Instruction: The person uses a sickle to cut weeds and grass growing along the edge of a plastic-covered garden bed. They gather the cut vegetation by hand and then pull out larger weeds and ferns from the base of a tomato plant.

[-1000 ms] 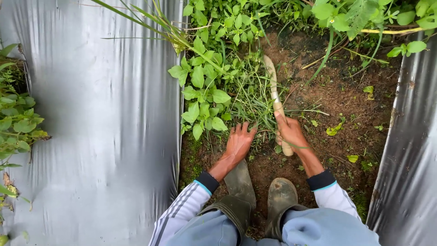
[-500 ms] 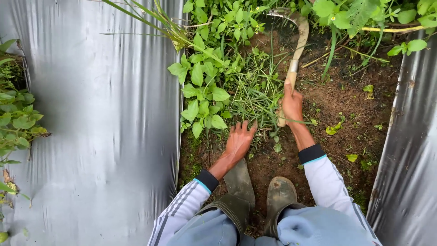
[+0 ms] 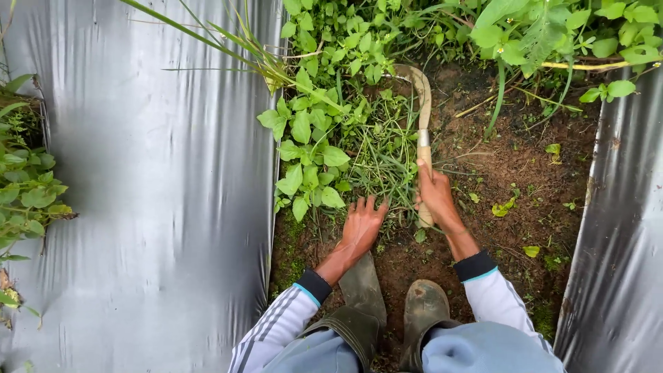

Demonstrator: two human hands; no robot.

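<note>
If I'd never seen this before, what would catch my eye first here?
Probably the right hand in the middle, gripping a wooden-handled sickle whose curved blade reaches up into the leafy weeds. Beside it the left hand presses flat on the soil at the base of the weeds. Shiny silver plastic sheets flank the strip of bare earth on both sides.

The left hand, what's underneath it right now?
The left hand lies palm down, fingers spread on cut grass stems and bare brown soil, beside the leafy weeds. Whatever sits directly beneath the palm is covered.
</note>
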